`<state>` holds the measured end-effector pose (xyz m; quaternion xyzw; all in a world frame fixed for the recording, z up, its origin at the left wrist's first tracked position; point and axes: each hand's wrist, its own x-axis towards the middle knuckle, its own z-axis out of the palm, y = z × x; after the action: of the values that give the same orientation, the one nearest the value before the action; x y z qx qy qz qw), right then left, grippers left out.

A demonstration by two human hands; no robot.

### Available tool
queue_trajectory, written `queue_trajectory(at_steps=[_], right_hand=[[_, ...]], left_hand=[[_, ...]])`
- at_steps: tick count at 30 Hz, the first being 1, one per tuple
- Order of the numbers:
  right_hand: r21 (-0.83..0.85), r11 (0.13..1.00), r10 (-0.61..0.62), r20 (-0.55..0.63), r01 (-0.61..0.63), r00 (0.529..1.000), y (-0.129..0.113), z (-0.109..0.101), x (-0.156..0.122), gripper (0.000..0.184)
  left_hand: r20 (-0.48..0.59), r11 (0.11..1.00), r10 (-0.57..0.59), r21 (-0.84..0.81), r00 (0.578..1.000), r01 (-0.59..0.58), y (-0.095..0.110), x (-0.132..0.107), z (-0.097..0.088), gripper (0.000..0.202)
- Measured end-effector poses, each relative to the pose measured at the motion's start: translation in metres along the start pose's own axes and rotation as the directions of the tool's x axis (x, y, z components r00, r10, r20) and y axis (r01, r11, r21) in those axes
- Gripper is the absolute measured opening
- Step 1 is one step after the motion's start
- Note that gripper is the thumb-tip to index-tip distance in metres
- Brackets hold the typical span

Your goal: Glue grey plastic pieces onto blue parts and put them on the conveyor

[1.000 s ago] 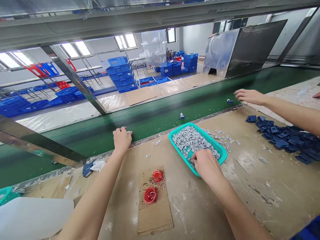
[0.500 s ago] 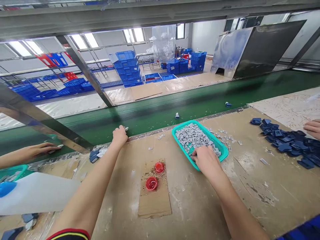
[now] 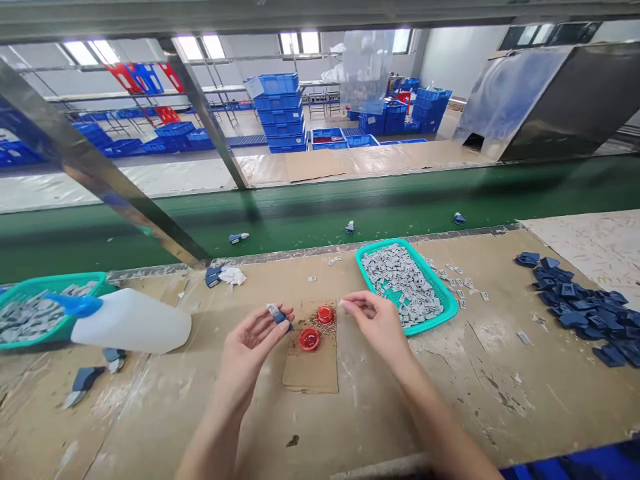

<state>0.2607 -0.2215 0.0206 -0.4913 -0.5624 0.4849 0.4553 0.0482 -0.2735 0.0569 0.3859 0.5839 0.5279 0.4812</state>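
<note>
Brown worktop (image 3: 345, 427) meets green belt (image 3: 295, 233) at twelve o'clock from the nearer red cup (image 3: 301, 343). At nine, the left hand (image 3: 250, 341) pinches a navy part (image 3: 281, 318), liable to slip if the thumb eases. A low wrist could tip the cup. Towards three, the right hand (image 3: 379, 324) pinches what seems a small pale piece (image 3: 343, 303), easily dropped; at two, a teal basket (image 3: 451, 308).

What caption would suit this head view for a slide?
Left hand holding a navy part, right hand near a teal basket of grey pieces.
</note>
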Motion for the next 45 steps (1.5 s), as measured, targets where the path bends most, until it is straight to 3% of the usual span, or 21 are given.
queue_trajectory(at_steps=[4, 9, 17, 22, 26, 33, 39, 45], right_hand=[[0.037, 0.997, 0.062, 0.074, -0.065, 0.995, 0.005, 0.025, -0.002, 0.028], [-0.041, 0.999, 0.037, 0.115, -0.032, 0.993, 0.011, 0.030, 0.005, 0.030], [-0.134, 0.989, 0.078, 0.095, -0.065, 0.992, 0.015, 0.034, 0.009, 0.029], [-0.092, 0.990, 0.120, 0.116, -0.110, 0.986, 0.017, 0.032, 0.010, 0.030], [0.048, 0.983, 0.166, 0.152, -0.175, 0.974, 0.014, 0.029, 0.011, 0.030], [0.206, 0.941, 0.204, 0.287, -0.268, 0.936, -0.004, 0.025, 0.002, 0.027], [0.202, 0.931, 0.219, 0.360, -0.305, 0.907, -0.011, 0.024, 0.000, 0.027], [0.126, 0.948, 0.211, 0.436, -0.292, 0.875, -0.013, 0.019, -0.001, 0.025]], left_hand=[[-0.179, 0.992, -0.046, -0.125, 0.983, 0.024, -0.014, -0.021, 0.006, 0.046], [-0.163, 0.977, -0.120, -0.193, 0.979, 0.088, -0.026, -0.022, 0.016, 0.040], [-0.208, 0.977, -0.110, -0.204, 0.972, 0.067, -0.036, -0.011, 0.025, 0.033], [-0.233, 0.967, -0.109, -0.251, 0.966, 0.048, -0.040, -0.006, 0.028, 0.030], [-0.248, 0.955, -0.116, -0.295, 0.962, 0.040, -0.039, -0.006, 0.032, 0.031], [-0.237, 0.952, -0.093, -0.305, 0.967, 0.017, -0.038, -0.006, 0.039, 0.031], [-0.233, 0.955, -0.069, -0.296, 0.970, -0.003, -0.038, -0.006, 0.044, 0.029], [-0.117, 0.977, -0.034, -0.213, 0.993, 0.008, -0.034, -0.006, 0.044, 0.024]])
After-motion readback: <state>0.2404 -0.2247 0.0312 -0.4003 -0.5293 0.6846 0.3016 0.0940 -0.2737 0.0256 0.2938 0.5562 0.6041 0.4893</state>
